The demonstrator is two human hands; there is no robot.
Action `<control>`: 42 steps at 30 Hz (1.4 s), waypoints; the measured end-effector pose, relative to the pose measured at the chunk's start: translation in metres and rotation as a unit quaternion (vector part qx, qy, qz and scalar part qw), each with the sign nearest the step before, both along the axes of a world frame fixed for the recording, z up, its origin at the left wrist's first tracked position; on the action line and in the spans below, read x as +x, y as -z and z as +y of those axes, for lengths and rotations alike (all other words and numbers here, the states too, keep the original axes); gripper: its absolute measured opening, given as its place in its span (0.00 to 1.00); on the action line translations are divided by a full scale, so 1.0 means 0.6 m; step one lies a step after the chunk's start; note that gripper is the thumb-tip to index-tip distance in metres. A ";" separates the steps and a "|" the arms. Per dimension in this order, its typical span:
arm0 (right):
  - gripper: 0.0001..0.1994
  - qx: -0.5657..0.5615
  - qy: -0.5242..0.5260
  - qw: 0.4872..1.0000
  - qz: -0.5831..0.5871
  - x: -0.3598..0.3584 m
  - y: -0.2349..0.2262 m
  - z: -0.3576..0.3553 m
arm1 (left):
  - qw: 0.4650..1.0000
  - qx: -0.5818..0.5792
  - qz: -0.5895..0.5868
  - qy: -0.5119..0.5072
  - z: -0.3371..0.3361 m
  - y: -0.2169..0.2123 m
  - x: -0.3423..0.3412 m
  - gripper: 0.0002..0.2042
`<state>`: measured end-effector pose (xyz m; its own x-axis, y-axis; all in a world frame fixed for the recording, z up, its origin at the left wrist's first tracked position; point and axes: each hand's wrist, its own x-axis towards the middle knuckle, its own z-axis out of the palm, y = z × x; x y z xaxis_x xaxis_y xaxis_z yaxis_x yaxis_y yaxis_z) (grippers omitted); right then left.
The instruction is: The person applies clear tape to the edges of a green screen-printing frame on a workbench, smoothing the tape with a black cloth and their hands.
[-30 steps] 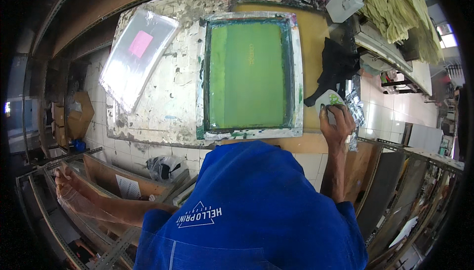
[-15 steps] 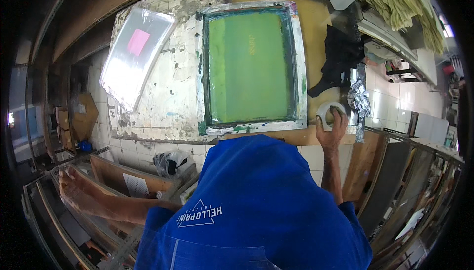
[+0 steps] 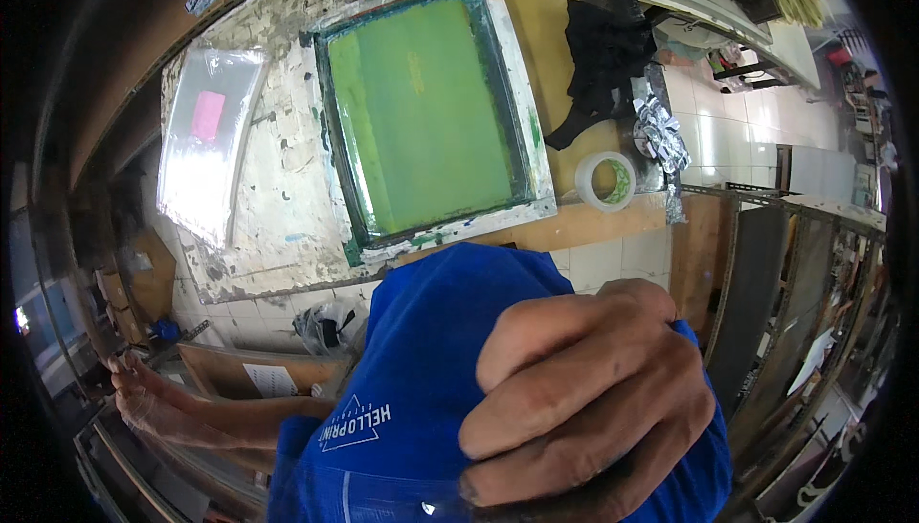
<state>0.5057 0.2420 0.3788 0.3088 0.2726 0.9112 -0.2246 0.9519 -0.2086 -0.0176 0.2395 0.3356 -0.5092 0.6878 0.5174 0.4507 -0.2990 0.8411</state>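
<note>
My right hand [image 3: 593,408] is raised close to the camera, in front of the blue apron [image 3: 421,312]. Its fingers are curled in, back of the hand showing; anything inside them is hidden. Out at the left, my left hand [image 3: 142,403] is by the metal shelving, its fingers small and dim, their grip unclear. A roll of clear tape [image 3: 586,181] lies near the worktable's front right corner, untouched. Left of it rests a green printing screen [image 3: 421,121] in a paint-stained frame.
A clear plastic sheet [image 3: 191,164] with a pink piece [image 3: 208,115] lies on the stained table [image 3: 278,178]. Black cloth [image 3: 598,59] and crumpled foil [image 3: 661,135] are at the right. Racks [image 3: 756,284] stand on the right, and a plastic bag [image 3: 325,327] sits below the table.
My right hand has let go of the tape roll and come up close to the camera. The view has turned, shifting the table leftward. My left hand stays out at the left.
</note>
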 end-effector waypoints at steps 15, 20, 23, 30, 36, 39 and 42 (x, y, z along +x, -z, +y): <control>0.14 -0.567 0.211 0.782 -0.149 0.195 0.182 0.086 | 0.925 -0.279 0.042 0.255 0.219 0.065 0.330 0.12; 0.13 -0.577 0.269 0.746 -0.196 0.232 0.237 0.139 | 0.918 -0.299 0.105 0.237 0.305 0.133 0.399 0.13; 0.12 -0.582 0.290 0.728 -0.217 0.245 0.277 0.178 | 0.924 -0.298 0.093 0.218 0.346 0.179 0.435 0.12; 0.15 -0.542 0.364 0.717 -0.245 0.270 0.386 0.302 | 0.952 -0.200 0.198 0.123 0.442 0.290 0.518 0.27; 0.25 -0.556 0.446 0.622 -0.325 0.247 0.392 0.381 | 0.963 -0.221 0.155 0.005 0.507 0.336 0.581 0.24; 0.26 -0.562 0.464 0.599 -0.331 0.246 0.411 0.418 | 0.965 -0.235 0.115 -0.034 0.531 0.352 0.601 0.24; 0.26 -0.586 0.463 0.584 -0.318 0.243 0.430 0.444 | 0.959 -0.265 0.092 -0.048 0.546 0.376 0.606 0.24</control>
<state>0.6513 0.5085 0.1206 0.5194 0.8080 0.2782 0.7510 -0.2763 -0.5997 0.3462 0.5669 0.1099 -0.5178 0.8330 0.1950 0.6099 0.1997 0.7669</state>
